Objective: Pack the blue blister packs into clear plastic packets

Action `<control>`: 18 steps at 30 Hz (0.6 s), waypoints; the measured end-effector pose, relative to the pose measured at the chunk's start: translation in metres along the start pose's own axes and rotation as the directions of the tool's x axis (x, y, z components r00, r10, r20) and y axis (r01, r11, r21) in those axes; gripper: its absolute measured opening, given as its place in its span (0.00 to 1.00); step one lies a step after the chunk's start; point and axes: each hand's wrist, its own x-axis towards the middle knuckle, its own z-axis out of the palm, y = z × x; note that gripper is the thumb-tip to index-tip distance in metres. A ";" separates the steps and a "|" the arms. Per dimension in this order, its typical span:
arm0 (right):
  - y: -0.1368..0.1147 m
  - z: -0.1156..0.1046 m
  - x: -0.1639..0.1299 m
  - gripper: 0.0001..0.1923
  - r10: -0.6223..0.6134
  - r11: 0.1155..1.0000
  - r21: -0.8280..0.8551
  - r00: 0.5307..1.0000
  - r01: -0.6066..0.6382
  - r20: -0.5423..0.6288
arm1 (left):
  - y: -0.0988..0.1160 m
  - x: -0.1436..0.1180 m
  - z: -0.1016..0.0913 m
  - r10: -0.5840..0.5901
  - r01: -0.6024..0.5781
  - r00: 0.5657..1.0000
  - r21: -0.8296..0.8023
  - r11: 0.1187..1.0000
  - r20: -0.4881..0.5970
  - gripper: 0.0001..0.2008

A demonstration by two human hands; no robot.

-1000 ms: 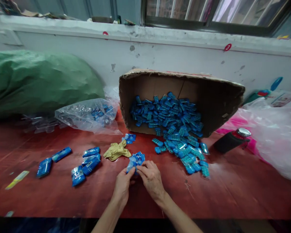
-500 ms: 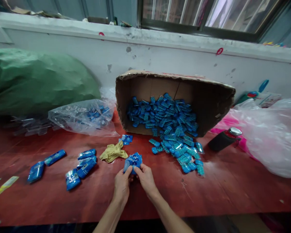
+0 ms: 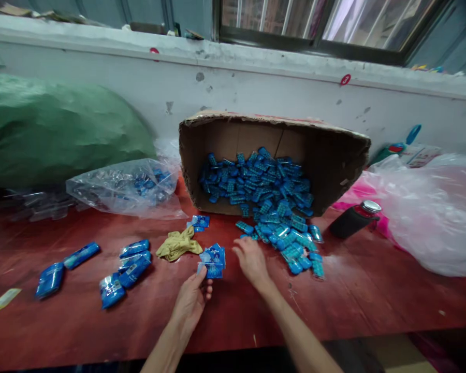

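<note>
My left hand [image 3: 192, 295] is closed on several flat blue printed cards [image 3: 214, 260], fanned slightly, with the thumb on top. To their right, my right hand [image 3: 252, 261] is stretched forward, its fingers apart. Its fingertips are beside the near left edge of a pile of small blue clear-wrapped packs [image 3: 291, 238]; whether they touch one, I cannot tell. That pile spills from a cardboard box [image 3: 339, 166] tipped on its side. More blue cards [image 3: 200, 221] lie behind a crumpled yellowish cloth [image 3: 178, 243], left of the cards in my hand.
Several shiny blue packages [image 3: 135, 270] lie on the red table [image 3: 233, 324] at left. Behind them are a clear plastic bag [image 3: 101, 186] and a big green sack [image 3: 62, 129]. A dark bottle [image 3: 349, 223] and a whitish plastic bag [image 3: 438, 217] are at right.
My right hand has let go of the cards and moved right and forward toward the small packs. My left hand keeps hold of the cards. The view has shifted slightly.
</note>
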 end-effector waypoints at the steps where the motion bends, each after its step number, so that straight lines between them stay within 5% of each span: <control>1: 0.007 -0.005 0.007 0.11 0.022 0.997 -0.076 1.000 -0.023 -0.021 | 0.000 -0.002 0.000 -0.023 0.023 1.000 -0.010 1.000 -0.004 0.08; 6: 0.017 -0.007 0.009 0.11 0.020 0.942 -0.336 0.999 -0.009 0.030 | 0.001 -0.009 -0.005 -0.130 0.133 0.991 -0.071 0.989 0.036 0.06; 13: -0.004 0.003 -0.022 0.09 -0.093 0.887 -0.434 0.981 0.160 0.171 | 0.003 -0.012 -0.008 -0.170 0.173 0.985 -0.097 0.980 0.038 0.06; 16: -0.007 0.001 -0.023 0.05 -0.061 0.938 -0.334 0.992 0.096 0.113 | 0.003 -0.015 -0.008 -0.174 0.178 0.984 -0.108 0.978 0.042 0.04; 18: -0.010 0.001 -0.024 0.06 -0.039 0.994 -0.104 0.997 0.045 0.062 | 0.002 -0.015 -0.008 -0.149 0.152 0.988 -0.085 0.985 0.040 0.05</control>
